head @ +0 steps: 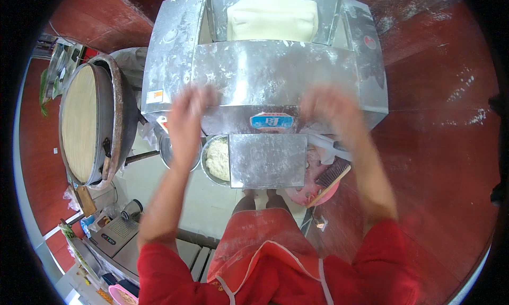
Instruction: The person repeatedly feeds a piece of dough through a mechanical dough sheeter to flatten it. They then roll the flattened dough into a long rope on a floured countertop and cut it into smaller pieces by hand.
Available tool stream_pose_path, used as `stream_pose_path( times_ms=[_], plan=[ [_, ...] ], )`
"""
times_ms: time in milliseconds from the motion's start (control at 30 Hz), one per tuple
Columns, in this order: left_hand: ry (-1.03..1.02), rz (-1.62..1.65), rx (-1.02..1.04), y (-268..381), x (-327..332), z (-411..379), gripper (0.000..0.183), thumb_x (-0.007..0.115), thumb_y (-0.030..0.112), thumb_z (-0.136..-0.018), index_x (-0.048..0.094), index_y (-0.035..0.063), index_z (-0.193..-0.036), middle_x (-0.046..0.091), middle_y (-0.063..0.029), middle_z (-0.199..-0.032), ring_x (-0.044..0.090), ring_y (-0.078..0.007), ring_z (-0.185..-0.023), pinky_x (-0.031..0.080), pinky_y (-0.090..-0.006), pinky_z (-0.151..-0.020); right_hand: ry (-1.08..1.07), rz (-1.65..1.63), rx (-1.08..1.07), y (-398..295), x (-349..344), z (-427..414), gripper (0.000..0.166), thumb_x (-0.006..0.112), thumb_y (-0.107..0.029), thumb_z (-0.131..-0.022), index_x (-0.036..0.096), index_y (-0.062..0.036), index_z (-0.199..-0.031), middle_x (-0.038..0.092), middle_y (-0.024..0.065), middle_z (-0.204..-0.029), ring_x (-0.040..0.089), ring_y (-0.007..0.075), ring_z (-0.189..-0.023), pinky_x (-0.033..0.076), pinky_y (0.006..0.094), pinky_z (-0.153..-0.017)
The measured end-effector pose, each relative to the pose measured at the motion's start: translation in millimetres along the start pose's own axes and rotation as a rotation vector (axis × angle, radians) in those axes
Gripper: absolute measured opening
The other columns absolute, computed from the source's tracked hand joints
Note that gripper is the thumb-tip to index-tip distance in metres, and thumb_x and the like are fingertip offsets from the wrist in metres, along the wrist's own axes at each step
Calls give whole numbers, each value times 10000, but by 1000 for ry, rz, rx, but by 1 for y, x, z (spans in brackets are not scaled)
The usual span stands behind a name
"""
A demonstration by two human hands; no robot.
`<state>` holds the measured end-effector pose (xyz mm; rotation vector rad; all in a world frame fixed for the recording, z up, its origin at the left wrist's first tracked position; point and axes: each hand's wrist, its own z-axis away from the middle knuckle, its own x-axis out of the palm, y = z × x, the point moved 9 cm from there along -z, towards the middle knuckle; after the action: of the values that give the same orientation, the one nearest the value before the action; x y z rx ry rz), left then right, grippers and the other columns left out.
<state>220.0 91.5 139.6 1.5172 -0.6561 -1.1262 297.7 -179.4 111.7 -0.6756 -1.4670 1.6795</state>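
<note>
A floured metal dough-sheeting machine [274, 74] stands before me. A thick, smooth slab of pale dough [272, 17] lies on its upper tray. My left hand [195, 98], blurred, is over the left part of the front cover. My right hand [328, 102], more blurred, is over the right part of the front. Neither hand shows anything held, and whether they touch the metal cannot be told. A flat metal outlet plate [268, 161] juts towards me below. Beside it a metal bowl [204, 168] holds rough dough [218, 158], partly hidden by the plate.
Left stands a large round pan [118, 118] with a pale ridged surface inside. A wooden-handled brush [333, 173] rests on a pink stool [296, 195] at the lower right of the machine. A red wall [437, 146] runs close on the right. A perforated metal appliance [115, 235] is lower left.
</note>
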Motion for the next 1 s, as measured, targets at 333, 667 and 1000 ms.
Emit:
stream_pose_path(
  times_ms=[333,667,1000],
  plan=[
    [-112,376,-654,-335,85,119,398,482,348,-932,597,-21,-1027,631,-88,-983,602,-206,-872,482,-320,-761,604,-644,641,357,-28,57,378,514,-276,-912,483,-62,-1222,575,108,-1132,574,252,-1006,483,388,-881],
    [196,733,-823,-395,134,23,347,464,307,-941,551,7,-1093,596,-100,-1045,576,-225,-944,486,-339,-797,789,8,157,361,-81,-34,363,507,-225,-906,476,-46,-1221,527,115,-1197,581,274,-954,438,401,-910],
    [252,1215,-778,-368,151,8,316,447,265,-951,504,35,-1160,562,-111,-1108,551,-244,-1016,491,-358,-833,774,281,54,361,-81,-36,380,504,-251,-906,479,-49,-1227,546,113,-1181,564,272,-1005,422,405,-945]
  ],
)
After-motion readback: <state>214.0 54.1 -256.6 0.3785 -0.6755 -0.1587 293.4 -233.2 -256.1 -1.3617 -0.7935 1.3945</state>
